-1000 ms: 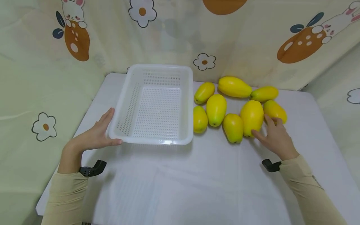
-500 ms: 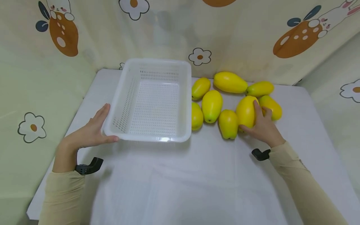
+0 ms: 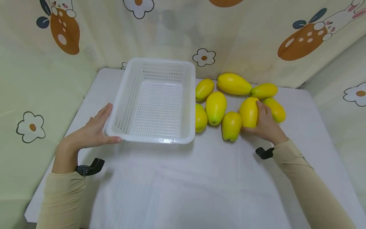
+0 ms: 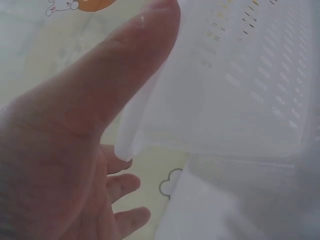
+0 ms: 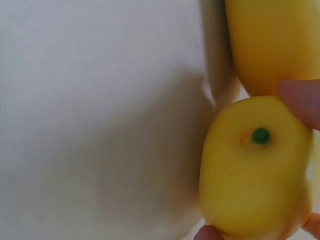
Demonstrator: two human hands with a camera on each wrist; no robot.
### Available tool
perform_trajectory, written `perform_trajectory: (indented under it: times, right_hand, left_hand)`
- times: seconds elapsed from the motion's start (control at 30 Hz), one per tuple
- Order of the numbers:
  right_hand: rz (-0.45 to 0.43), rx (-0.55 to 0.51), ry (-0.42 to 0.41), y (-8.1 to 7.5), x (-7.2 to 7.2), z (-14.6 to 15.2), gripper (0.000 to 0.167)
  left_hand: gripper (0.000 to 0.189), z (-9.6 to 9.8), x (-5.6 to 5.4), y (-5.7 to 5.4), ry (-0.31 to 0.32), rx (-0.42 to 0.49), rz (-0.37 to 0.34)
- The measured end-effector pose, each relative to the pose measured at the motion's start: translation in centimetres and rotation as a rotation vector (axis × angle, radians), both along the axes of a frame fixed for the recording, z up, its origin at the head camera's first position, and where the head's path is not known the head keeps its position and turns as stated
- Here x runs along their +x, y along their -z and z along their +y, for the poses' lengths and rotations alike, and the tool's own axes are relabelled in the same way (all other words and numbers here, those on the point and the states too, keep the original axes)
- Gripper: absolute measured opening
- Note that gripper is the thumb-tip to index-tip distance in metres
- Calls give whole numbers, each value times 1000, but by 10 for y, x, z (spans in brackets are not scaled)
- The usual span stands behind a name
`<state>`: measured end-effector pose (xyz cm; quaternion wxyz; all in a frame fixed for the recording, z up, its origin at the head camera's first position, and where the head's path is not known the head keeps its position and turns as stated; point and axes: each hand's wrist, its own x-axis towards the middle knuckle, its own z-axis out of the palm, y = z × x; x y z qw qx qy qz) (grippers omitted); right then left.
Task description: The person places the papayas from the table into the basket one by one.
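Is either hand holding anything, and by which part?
The right hand grips a yellow fruit, fingers on its right side, thumb at its near end. The left hand touches the white basket around its near left corner.

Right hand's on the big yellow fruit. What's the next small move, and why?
Probably lift straight up before swinging left: the right hand grips the big yellow fruit, but a smaller fruit sits close on its left and could get knocked. Beyond it, the white basket has room, with the left hand at its near left corner.
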<state>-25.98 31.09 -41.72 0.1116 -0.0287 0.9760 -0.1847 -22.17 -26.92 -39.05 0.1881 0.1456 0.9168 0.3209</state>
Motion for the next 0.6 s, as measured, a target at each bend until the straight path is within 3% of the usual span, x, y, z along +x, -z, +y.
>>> perform_trajectory:
  times: [0.23,0.6]
  right_hand:
    - [6,-28,16,0,-1,4,122]
    - [19,-45,46,-2,8,8,123]
  left_hand:
    - [121,1,0,-2,0,-48,11]
    - [122,2,0,-4,9,-77,19]
